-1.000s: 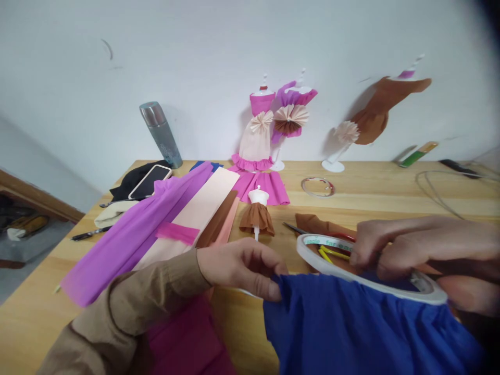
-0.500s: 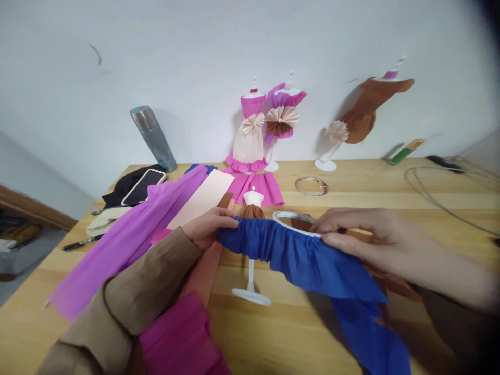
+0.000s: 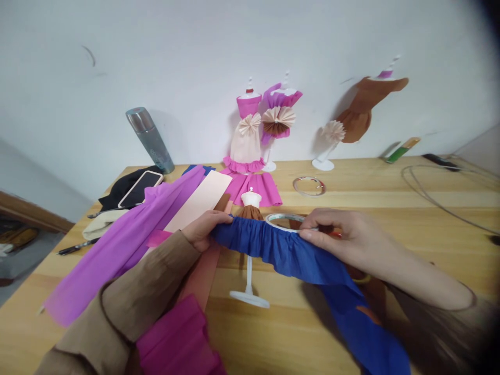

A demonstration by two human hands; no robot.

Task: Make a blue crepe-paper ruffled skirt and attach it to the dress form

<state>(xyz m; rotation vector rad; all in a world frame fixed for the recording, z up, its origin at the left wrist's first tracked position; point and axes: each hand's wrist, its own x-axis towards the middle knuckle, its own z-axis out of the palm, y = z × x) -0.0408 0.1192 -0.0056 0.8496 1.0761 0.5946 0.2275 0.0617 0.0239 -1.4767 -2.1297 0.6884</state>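
A strip of blue crepe paper [image 3: 285, 250], gathered into ruffles along its top edge, stretches between my two hands. My left hand [image 3: 205, 229] pinches its left end. Further right, my right hand [image 3: 339, 232] grips the top edge between thumb and fingers, and the loose rest of the strip hangs down to the lower right. Just behind the strip a white tape ring [image 3: 284, 221] shows, close to my right fingertips. Partly hidden by the blue paper stands a small white dress form [image 3: 251, 198] with a brown gathered skirt [image 3: 250, 212]; its round base shows below.
Purple crepe paper [image 3: 125, 245], a cream sheet [image 3: 199, 200] and magenta paper [image 3: 177, 338] lie left. A phone [image 3: 140, 189] and flask [image 3: 150, 140] are behind them. Paper-dressed forms [image 3: 249, 135] stand by the wall. A wire coil [image 3: 309, 186], glue stick [image 3: 402, 151] and cable [image 3: 425, 195] lie right.
My right hand has slid left along the strip, nearer my left hand. The gathered part between them looks shorter, and the view has shifted slightly.
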